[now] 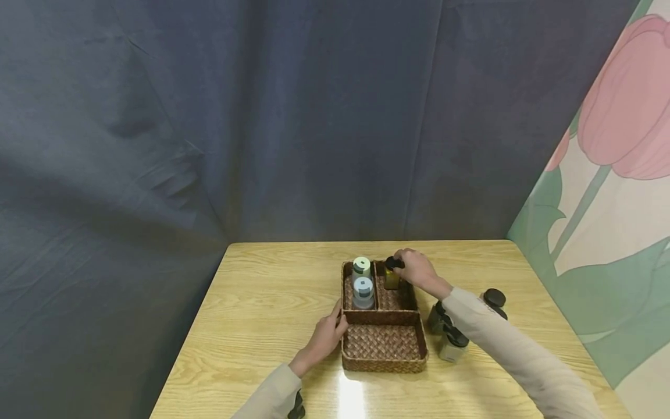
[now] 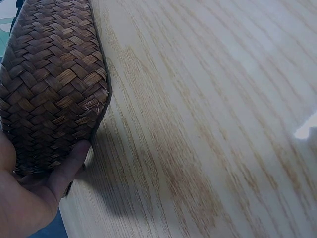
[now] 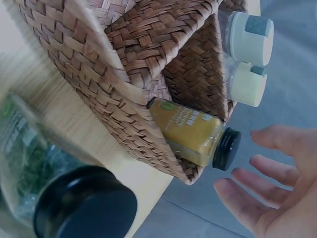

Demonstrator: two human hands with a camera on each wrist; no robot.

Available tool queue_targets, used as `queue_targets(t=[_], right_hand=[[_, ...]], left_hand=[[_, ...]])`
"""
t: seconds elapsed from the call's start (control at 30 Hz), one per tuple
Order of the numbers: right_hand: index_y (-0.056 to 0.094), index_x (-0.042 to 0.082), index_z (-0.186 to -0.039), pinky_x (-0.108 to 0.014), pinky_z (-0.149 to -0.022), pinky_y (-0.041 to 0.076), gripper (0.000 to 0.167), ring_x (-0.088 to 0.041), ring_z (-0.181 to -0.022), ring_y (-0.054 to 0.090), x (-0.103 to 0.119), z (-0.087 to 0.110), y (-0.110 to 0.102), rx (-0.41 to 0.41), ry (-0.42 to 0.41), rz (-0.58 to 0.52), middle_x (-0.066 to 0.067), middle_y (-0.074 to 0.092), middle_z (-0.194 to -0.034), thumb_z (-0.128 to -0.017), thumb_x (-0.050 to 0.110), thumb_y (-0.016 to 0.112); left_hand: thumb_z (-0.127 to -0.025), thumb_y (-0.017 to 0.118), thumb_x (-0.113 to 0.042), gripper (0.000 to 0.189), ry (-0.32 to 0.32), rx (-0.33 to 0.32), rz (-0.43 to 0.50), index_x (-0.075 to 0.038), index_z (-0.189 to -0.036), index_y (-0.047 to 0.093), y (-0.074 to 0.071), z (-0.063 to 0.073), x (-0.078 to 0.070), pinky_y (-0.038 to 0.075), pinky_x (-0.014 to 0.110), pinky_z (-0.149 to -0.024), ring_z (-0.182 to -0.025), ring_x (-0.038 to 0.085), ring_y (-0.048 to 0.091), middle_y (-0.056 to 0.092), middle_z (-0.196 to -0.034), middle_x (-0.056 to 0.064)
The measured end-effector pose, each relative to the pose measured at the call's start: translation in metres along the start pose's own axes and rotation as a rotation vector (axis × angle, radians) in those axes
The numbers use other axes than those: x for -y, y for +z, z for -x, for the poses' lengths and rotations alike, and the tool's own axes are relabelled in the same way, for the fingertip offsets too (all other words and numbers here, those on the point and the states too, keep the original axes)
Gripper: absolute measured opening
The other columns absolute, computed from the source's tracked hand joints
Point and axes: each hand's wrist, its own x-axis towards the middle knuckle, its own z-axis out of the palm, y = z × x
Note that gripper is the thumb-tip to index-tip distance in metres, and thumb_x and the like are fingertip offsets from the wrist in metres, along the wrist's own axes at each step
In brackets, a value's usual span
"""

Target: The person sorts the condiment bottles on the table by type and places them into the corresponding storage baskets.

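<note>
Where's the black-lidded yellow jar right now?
Head view: the yellow jar is in the far right compartment of the woven basket, across the divider from the green-capped bottle, with the right hand by its lid.

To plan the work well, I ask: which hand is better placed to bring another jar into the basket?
Probably the right hand: it looks free, its fingers apart from the yellow jar, and more jars stand right of the basket. The left hand touches the basket's left side.
</note>
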Motion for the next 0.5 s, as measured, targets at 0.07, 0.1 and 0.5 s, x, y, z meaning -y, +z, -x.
queue_targets(t=[0.07, 0.1, 0.5], right_hand=[[0.069, -0.006, -0.112, -0.051, -0.078, 0.053, 0.030, -0.038, -0.094, 0.065, 0.001, 0.001, -0.002, -0.005, -0.018, 0.003, -0.023, 0.066, -0.107, -0.088, 0.009, 0.074], [0.069, -0.006, -0.111, -0.050, -0.078, 0.053, 0.028, -0.038, -0.093, 0.065, 0.002, 0.002, -0.003, -0.007, -0.026, 0.003, -0.022, 0.066, -0.106, -0.088, 0.009, 0.074], [0.071, -0.005, -0.108, -0.047, -0.075, 0.054, 0.022, -0.034, -0.089, 0.066, 0.004, 0.017, -0.013, -0.003, -0.087, -0.044, -0.020, 0.067, -0.103, -0.089, 0.006, 0.072]], left_hand=[[-0.108, 0.039, -0.024, 0.061, 0.002, -0.003, -0.007, 0.003, -0.157, 0.014, 0.000, 0.000, 0.001, 0.030, 0.020, -0.039, -0.035, 0.002, 0.025, 0.043, -0.047, -0.003], [-0.108, 0.039, -0.024, 0.061, 0.005, -0.003, -0.008, 0.003, -0.157, 0.014, 0.000, 0.000, 0.001, 0.030, 0.020, -0.039, -0.035, 0.002, 0.025, 0.041, -0.046, -0.004], [-0.108, 0.040, -0.020, 0.060, 0.054, -0.008, -0.029, 0.005, -0.156, 0.014, -0.001, -0.003, 0.003, 0.027, 0.020, -0.041, -0.038, 0.002, 0.024, 0.035, -0.048, -0.010]])
